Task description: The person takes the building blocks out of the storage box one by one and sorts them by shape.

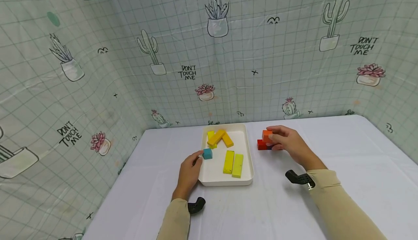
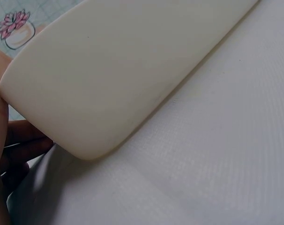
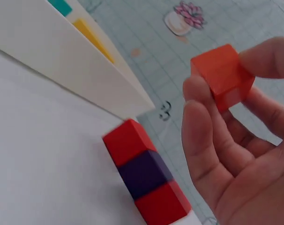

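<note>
My left hand (image 1: 190, 171) reaches over the left rim of a white tray (image 1: 205, 182), thumb and forefinger pinching the left side of a teal cube (image 1: 207, 154). In the left wrist view, its other fingers (image 2: 27, 140) show beyond the tray's corner; the cube is hidden there. My right hand (image 1: 289, 142) holds an orange cube (image 3: 221, 75) between thumb and fingertips, above a row of three cubes: a red cube (image 3: 130, 140), a dark purple cube (image 3: 144, 173) and another red cube (image 3: 163, 204). They stand to the right of the tray, partly behind the hand in the head view.
Inside the tray, two yellow-green blocks (image 1: 233, 164) lie side by side near the front. Orange-yellow blocks (image 1: 220, 137) cross over a bright yellow block (image 1: 210, 134) at the back. White cloth (image 1: 225, 211) covers the table, and a cactus-print curtain (image 1: 228, 58) surrounds its back and sides.
</note>
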A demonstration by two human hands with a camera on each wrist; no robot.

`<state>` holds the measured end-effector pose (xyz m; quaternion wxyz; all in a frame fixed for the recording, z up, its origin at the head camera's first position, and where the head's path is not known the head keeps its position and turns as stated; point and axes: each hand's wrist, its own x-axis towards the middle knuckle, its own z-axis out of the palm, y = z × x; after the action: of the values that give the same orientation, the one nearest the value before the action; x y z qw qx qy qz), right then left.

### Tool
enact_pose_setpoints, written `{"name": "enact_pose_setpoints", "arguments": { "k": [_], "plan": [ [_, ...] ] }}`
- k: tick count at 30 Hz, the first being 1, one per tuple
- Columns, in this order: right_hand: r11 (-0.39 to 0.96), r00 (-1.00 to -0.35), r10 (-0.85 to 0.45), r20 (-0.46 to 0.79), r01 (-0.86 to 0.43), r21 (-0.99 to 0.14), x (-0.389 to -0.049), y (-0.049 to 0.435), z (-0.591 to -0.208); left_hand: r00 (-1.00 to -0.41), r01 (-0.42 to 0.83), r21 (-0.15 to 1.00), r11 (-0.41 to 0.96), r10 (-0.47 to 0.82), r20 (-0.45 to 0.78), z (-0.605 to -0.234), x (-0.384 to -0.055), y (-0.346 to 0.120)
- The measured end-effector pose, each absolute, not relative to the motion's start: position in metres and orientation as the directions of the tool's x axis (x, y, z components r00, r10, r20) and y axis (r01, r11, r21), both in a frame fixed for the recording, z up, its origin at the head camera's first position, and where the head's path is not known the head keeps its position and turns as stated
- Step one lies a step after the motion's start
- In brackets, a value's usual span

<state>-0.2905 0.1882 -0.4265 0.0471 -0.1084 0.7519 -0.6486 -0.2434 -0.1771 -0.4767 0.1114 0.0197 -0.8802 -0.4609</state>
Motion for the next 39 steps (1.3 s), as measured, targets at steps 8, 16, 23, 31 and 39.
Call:
{"name": "enact_pose_setpoints", "arguments": {
  "k": [8,16,23,31,39],
  "plan": [
    [0.200,-0.982,-0.177,0.066,-0.102,-0.975,-0.290,0.220,-0.427,-0.974,0.069,0.818,0.571,-0.137,0.178,-0.475,-0.243,-0.177],
    [0.273,-0.988,-0.155,0.000,-0.043,-0.961,-0.290,0.243,-0.437,-0.977,0.047,0.822,0.568,-0.147,0.157,-0.475,-0.241,-0.176],
    [0.371,-0.990,-0.117,-0.084,0.035,-0.928,-0.293,0.251,-0.445,-0.976,0.062,0.824,0.563,-0.137,0.167,-0.473,-0.242,-0.177],
    [0.514,-0.988,-0.100,-0.116,0.048,-0.857,-0.297,0.249,-0.449,-0.976,0.051,0.827,0.560,-0.146,0.159,-0.472,-0.241,-0.176],
    [0.628,-0.992,-0.105,-0.072,-0.010,-0.779,-0.298,0.245,-0.452,-0.977,0.037,0.823,0.567,-0.153,0.150,-0.472,-0.241,-0.175]
  ]
}}
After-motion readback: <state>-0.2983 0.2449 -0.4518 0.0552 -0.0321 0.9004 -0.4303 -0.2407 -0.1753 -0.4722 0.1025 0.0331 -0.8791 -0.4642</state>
